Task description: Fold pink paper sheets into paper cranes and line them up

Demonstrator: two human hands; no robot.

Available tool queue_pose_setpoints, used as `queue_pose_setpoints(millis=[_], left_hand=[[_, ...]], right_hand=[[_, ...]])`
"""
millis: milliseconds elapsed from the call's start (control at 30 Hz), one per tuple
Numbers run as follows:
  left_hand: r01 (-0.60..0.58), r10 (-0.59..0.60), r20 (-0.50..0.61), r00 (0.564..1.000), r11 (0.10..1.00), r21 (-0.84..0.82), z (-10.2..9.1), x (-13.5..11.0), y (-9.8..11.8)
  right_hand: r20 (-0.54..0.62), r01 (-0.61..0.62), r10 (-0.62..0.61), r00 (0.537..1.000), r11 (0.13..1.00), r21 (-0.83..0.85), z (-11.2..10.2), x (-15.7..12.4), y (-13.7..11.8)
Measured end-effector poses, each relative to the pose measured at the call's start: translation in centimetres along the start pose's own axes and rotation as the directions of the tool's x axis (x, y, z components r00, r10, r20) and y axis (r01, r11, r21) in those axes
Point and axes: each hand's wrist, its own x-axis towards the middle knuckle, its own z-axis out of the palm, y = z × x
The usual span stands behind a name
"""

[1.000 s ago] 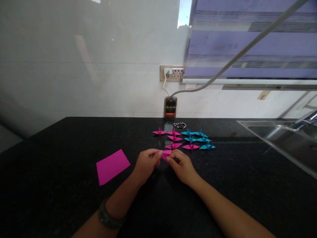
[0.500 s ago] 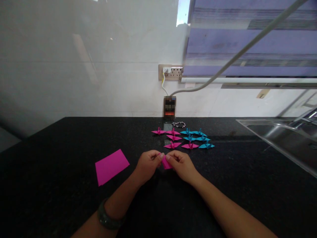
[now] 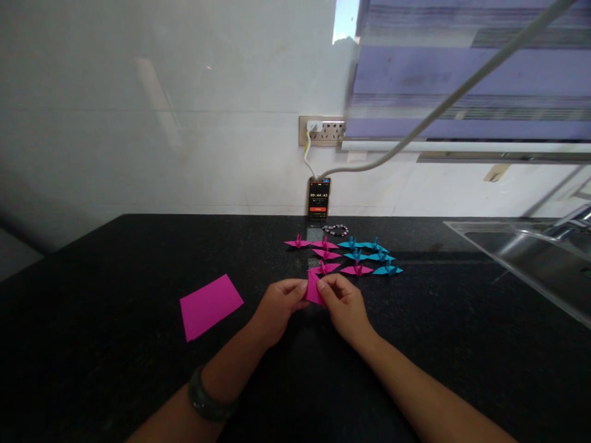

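Note:
A small folded piece of pink paper [image 3: 314, 291] is held between my two hands, just above the black counter. My left hand [image 3: 282, 307] pinches its left edge between thumb and fingers. On the other side, my right hand [image 3: 344, 303] grips it with the thumb on top. Right behind the paper stand several pink paper cranes [image 3: 356, 269] and several blue paper cranes [image 3: 388, 269], set out in rows. The fingertips under the paper are partly hidden.
Flat pink paper sheets [image 3: 211, 307] lie on the black counter [image 3: 115, 264] to the left. A phone [image 3: 319, 198] showing a timer leans on the wall, plugged into a socket [image 3: 325, 131] by a cable. Beside it lies a beaded bracelet [image 3: 335, 230]. A metal sink [image 3: 521, 258] is at the right.
More of the folded pink paper shows now, with a pointed top rising between my hands. My fingers have shifted slightly on it. The whole view has moved a little.

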Motion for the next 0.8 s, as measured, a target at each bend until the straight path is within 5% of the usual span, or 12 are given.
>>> queue_pose_setpoints(millis=[100,300,567,800], left_hand=[[0.002,0.000,0.044,0.999,0.999,-0.049,0.23,-0.10,0.17],[0.027,-0.026,0.030,0.999,0.998,-0.057,0.24,-0.17,0.08],[-0.077,0.109,-0.115,0.987,0.965,0.251,0.14,0.02,-0.12],[-0.167,0.232,-0.085,0.969,0.869,0.466,-0.26,-0.04,0.07]], right_hand=[[-0.057,0.086,-0.092,0.994,0.992,-0.091,-0.08,0.07,-0.22],[-0.070,0.083,-0.089,0.994,0.993,-0.086,-0.01,0.05,-0.30],[-0.014,0.033,-0.034,0.999,0.998,-0.059,0.04,-0.10,-0.31],[0.006,0.022,-0.022,1.000,0.999,-0.047,-0.09,-0.07,-0.41]])
